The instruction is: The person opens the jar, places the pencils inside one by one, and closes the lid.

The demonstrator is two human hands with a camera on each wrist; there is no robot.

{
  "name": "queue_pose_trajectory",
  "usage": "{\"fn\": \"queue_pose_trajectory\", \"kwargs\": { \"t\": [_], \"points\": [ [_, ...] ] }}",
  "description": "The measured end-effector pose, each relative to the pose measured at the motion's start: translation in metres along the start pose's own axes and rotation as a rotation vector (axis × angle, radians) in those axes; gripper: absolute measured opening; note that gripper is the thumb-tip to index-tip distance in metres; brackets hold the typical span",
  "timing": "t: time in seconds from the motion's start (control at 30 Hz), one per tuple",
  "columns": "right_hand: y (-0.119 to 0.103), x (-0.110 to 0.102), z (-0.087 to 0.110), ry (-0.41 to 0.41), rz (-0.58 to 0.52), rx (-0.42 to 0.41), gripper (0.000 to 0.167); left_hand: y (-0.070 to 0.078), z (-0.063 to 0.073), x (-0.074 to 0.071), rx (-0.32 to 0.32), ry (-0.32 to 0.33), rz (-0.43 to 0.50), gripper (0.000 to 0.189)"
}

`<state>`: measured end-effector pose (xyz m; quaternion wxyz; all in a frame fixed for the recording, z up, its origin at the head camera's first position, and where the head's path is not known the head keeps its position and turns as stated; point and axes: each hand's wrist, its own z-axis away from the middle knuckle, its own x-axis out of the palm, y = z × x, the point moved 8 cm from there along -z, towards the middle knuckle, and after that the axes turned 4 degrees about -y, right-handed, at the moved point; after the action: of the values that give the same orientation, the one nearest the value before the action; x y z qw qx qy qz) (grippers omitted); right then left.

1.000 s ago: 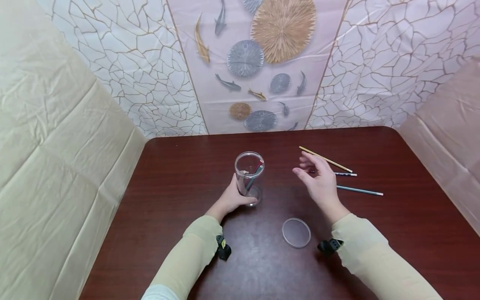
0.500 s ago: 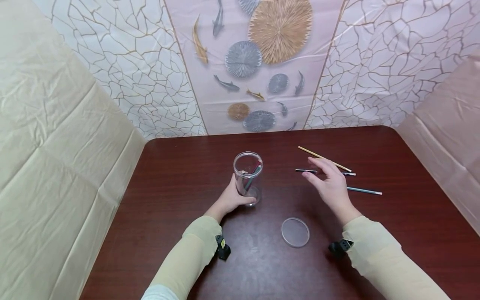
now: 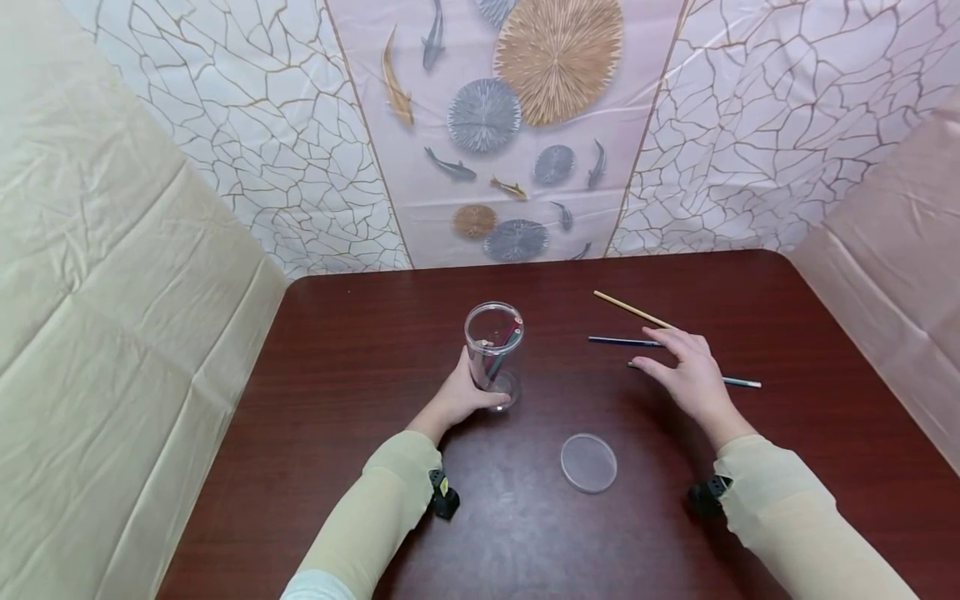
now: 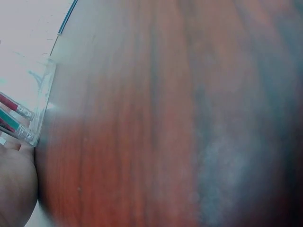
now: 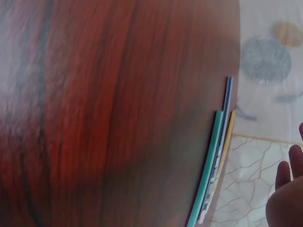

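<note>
In the head view my left hand [image 3: 452, 402] grips the lower part of a clear jar [image 3: 492, 350] standing on the table. Several pencils [image 3: 504, 354] lean inside it, red and green ones among them; the left wrist view shows the ends of these pencils [image 4: 16, 124] through the wall. My right hand [image 3: 696, 382], fingers apart and holding nothing, is over a teal pencil [image 3: 742, 382] and hides its middle. Just beyond lie a dark blue pencil [image 3: 621, 341] and a yellow pencil [image 3: 632, 308], their right ends hidden by the hand. The right wrist view shows the teal pencil [image 5: 208, 163] beside both.
A round clear lid [image 3: 588, 463] lies on the dark wooden table [image 3: 360, 333] between the forearms. Patterned cloth [image 3: 555, 175] hangs behind the table's back edge, and plain beige cloth [image 3: 135, 317] walls in the left side.
My right hand has moved right and toward me, from near the yellow and dark blue pencils to over the teal one. The left hand keeps its grip on the jar.
</note>
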<state>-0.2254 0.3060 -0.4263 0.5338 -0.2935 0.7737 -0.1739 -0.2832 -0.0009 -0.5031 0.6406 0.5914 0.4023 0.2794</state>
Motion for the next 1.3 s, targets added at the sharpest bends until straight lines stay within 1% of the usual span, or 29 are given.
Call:
{"fn": "queue_pose_trajectory", "kwargs": {
  "t": [0.03,0.07,0.2,0.4,0.57,0.6,0.67,0.77,0.83,1.0,1.1,1.17,1.3],
  "points": [
    [0.002,0.001,0.000,-0.017,0.006,0.006,0.051,-0.004,-0.002,0.000,-0.002,0.002,0.005,0.096],
    [0.004,0.002,0.000,-0.034,0.009,0.014,0.051,-0.006,-0.002,-0.001,-0.002,0.010,0.003,0.096],
    [0.009,0.005,0.000,-0.084,0.029,0.029,0.050,-0.007,-0.001,-0.002,0.003,0.028,0.002,0.094],
    [0.024,0.009,0.003,-0.105,0.060,0.029,0.048,-0.008,-0.001,-0.002,-0.007,0.036,-0.007,0.094],
    [0.043,0.007,0.009,-0.117,0.105,0.046,0.047,-0.010,-0.002,-0.001,-0.029,0.022,-0.018,0.096],
    [0.046,0.006,0.010,-0.118,0.116,0.050,0.047,-0.009,-0.002,-0.001,-0.033,0.015,-0.016,0.096],
    [0.052,0.004,0.013,-0.125,0.137,0.060,0.046,0.000,0.001,0.000,-0.030,0.002,-0.018,0.096],
    [0.057,0.001,0.014,-0.128,0.153,0.061,0.044,0.013,0.004,0.001,-0.010,-0.020,-0.003,0.097],
    [0.059,0.002,0.013,-0.133,0.160,0.054,0.044,0.021,0.007,0.000,0.006,-0.023,-0.003,0.096],
    [0.060,0.006,0.009,-0.155,0.171,0.026,0.042,0.024,0.008,-0.001,0.020,-0.013,0.013,0.096],
    [0.063,0.007,0.009,-0.164,0.194,0.012,0.038,0.024,0.006,0.004,0.031,-0.033,0.020,0.096],
    [0.066,0.008,0.010,-0.169,0.212,0.003,0.035,0.024,0.004,0.006,0.033,-0.046,0.008,0.095],
    [0.069,0.019,0.008,-0.190,0.215,-0.026,0.027,0.024,0.006,0.002,0.033,-0.033,0.004,0.096]
  ]
}}
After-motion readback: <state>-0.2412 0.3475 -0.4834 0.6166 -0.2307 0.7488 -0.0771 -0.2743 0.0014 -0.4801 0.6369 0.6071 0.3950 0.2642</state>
